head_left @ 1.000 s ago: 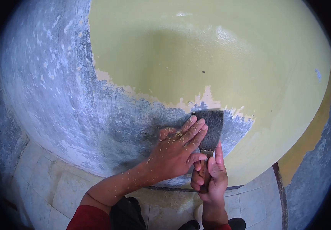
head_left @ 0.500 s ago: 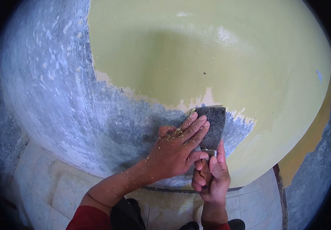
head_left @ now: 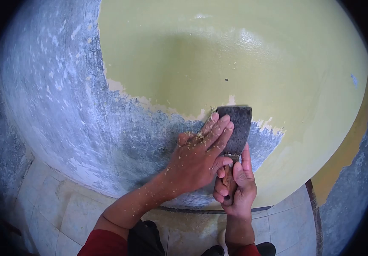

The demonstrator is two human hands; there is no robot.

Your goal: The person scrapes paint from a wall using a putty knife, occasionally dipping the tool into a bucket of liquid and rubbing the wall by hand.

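A wide, dark scraper blade [head_left: 238,128] lies against the wall, its top edge at the ragged border between the green paint [head_left: 158,64] and the bare grey surface [head_left: 137,136]. My right hand [head_left: 241,187] is closed round the scraper's wooden handle below the blade. Three fingertips of my left hand [head_left: 196,162] press on the left part of the blade, fingers stretched out, with its thumb beside the handle's top. Paint flakes dot my left hand and forearm.
Pale floor tiles [head_left: 81,217] run along the wall's foot, with dark footwear [head_left: 265,249] at the bottom edge. A grey and ochre wall section [head_left: 346,187] stands at the right. A small dark spot marks the green paint above the blade.
The scraper has moved up the wall a little, with both hands on it, covering more of the pale ragged edge. More flakes show on my left hand.
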